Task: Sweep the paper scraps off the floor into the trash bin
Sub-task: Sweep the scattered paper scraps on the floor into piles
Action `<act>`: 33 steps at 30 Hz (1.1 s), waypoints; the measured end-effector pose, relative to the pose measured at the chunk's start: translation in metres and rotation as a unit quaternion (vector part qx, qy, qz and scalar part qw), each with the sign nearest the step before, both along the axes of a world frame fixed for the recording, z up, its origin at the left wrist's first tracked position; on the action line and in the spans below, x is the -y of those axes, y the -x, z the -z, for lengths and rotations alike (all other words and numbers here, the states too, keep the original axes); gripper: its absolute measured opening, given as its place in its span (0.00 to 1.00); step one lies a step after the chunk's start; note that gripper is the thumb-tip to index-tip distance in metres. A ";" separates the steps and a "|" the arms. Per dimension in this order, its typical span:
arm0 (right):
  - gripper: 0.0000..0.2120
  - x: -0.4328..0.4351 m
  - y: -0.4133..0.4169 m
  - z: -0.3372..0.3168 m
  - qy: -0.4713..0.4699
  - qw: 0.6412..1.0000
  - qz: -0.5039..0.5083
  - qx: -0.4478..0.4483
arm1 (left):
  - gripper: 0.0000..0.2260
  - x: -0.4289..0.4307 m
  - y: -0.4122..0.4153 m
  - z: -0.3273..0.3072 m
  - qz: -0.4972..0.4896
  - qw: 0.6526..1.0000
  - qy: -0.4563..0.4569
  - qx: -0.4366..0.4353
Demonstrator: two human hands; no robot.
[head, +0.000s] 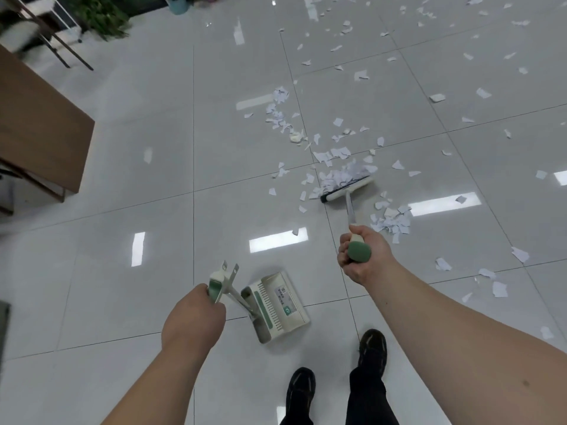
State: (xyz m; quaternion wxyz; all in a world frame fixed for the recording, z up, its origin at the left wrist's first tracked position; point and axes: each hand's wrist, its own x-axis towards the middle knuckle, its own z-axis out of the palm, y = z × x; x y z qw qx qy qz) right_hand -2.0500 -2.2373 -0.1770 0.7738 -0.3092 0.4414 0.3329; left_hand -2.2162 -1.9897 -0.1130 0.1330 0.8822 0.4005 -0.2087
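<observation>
The right hand [362, 260] is wrapped tight round the green top of the broom [346, 189]. Holding it that high up lets the person stand tall and still reach far out. The brush end sits on the floor [147, 124] at 12 o'clock from that hand. A heap of paper scraps [340, 174] lies right against its far side. I think the brush is pulling loose bits into one heap, because one heap is easier to scoop up.

The left hand [196, 314] is clamped round the long handle of the dustpan [276, 305]. The pan is down low at 3 o'clock from that hand, just in front of the shoes [372, 348]. I cannot tell if it touches the floor. It is kept close, I think, so it is ready when the heap is big enough.

A smaller heap lies at 4 o'clock from the brush end. Many single bits are spread over the tiles from 12 to 3 o'clock, so most of the job is not yet done.

I cannot find the trash bin for sure. A blue-green tub [176, 4] at the far edge, near 11 o'clock, is cut off, and I cannot tell what it is.
</observation>
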 end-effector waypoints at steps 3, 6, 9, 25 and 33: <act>0.08 0.020 0.004 -0.032 0.013 0.999 -0.040 0.000 | 0.04 0.012 -0.021 -0.008 0.014 1.000 -0.007 -0.005; 0.08 0.038 0.025 -0.071 0.012 0.996 -0.083 -0.014 | 0.05 0.015 -0.030 -0.023 0.006 1.000 -0.012 -0.006; 0.03 0.048 0.034 -0.101 -0.034 0.994 -0.087 -0.048 | 0.05 0.019 -0.034 -0.036 -0.005 1.000 -0.013 0.000; 0.10 -0.010 -0.017 -0.024 -0.128 0.986 -0.002 -0.102 | 0.03 0.062 -0.055 -0.031 -0.105 0.994 -0.014 0.006; 0.12 0.038 -0.105 0.005 -0.048 0.998 -0.032 -0.021 | 0.04 0.082 -0.088 -0.011 -0.099 0.995 -0.004 0.025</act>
